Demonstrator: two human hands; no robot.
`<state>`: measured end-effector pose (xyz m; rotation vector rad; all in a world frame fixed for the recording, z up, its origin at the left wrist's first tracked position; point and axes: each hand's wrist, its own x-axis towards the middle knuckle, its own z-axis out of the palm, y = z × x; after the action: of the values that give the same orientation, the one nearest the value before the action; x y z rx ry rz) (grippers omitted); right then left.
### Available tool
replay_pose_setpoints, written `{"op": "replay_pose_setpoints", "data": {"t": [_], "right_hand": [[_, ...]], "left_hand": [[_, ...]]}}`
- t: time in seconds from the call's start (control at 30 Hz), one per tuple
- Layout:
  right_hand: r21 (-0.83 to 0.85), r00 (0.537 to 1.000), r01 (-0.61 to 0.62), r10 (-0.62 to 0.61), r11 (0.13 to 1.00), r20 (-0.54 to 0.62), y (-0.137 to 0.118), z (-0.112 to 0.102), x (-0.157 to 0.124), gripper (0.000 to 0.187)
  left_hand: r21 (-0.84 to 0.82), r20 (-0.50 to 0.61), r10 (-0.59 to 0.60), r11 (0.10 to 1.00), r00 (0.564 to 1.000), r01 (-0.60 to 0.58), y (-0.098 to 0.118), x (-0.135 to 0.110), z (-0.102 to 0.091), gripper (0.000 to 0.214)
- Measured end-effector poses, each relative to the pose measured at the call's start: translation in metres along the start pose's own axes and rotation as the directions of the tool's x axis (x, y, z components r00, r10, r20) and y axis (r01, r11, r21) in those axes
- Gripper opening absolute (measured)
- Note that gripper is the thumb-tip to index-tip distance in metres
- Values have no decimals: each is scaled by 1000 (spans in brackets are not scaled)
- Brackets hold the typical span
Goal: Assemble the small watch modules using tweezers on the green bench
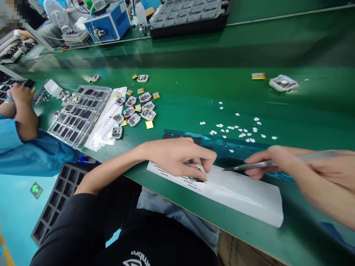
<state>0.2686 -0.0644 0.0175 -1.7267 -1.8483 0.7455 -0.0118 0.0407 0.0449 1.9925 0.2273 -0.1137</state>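
My left hand [180, 157] is closed round a small white electronic device [200, 170], with much of it hidden under the fingers. The device is over a white label sheet [241, 194] printed with rows of small dark text at its left part. In my right hand [288, 166] is a pair of metal tweezers [249, 166], gripped between thumb and fingers. The tips point left towards the device, over the sheet's upper edge. Behind my left hand lies a dark sheet with black strips [180, 135]. Small white stickers [244, 131] are scattered beyond the tweezers.
Open devices [134, 119] with yellow batteries [149, 124] are grouped at left, near a clear tray [83, 114] of dark parts. One device [283, 83] lies at the far right. A black tray [191, 16] and blue box [108, 23] stand behind. A co-worker's hands [20, 94] are far left.
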Motion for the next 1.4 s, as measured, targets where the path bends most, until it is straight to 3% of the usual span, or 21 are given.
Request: {"op": "replay_pose_setpoints", "data": {"t": [0.1, 0.2, 0.43, 0.57, 0.8, 0.97, 1.03, 1.17, 1.4], "right_hand": [[81, 980, -2, -14, 997, 197, -21, 8, 15, 67], [104, 954, -21, -12, 994, 299, -25, 13, 19, 68], [245, 942, 63, -138, 967, 306, -24, 20, 20, 55], [282, 946, 66, -150, 957, 288, -26, 22, 20, 55], [211, 973, 128, -163, 969, 161, -25, 16, 18, 54], [126, 994, 103, -98, 987, -43, -24, 13, 18, 60], [126, 994, 113, -112, 986, -16, -24, 12, 17, 60], [169, 962, 180, -209, 969, 176, -27, 17, 18, 51], [274, 944, 98, -176, 957, 278, -30, 27, 20, 59]], "left_hand": [[69, 37, -42, 997, 998, 39, 4, -7, -9, 16], [181, 5, -120, 976, 993, 117, 7, -10, -8, 9], [229, 4, -166, 960, 986, 161, 9, -10, -5, 5], [242, 7, -174, 956, 985, 168, 8, -9, -6, 7], [238, 1, -173, 957, 985, 168, 9, -9, -5, 7], [263, 19, -162, 953, 987, 151, 9, -10, -4, 5], [264, 16, -151, 954, 988, 141, 9, -10, -4, 5], [255, 11, -146, 957, 989, 139, 9, -10, -4, 7], [287, 10, -164, 945, 986, 154, 10, -9, -3, 8]]}}
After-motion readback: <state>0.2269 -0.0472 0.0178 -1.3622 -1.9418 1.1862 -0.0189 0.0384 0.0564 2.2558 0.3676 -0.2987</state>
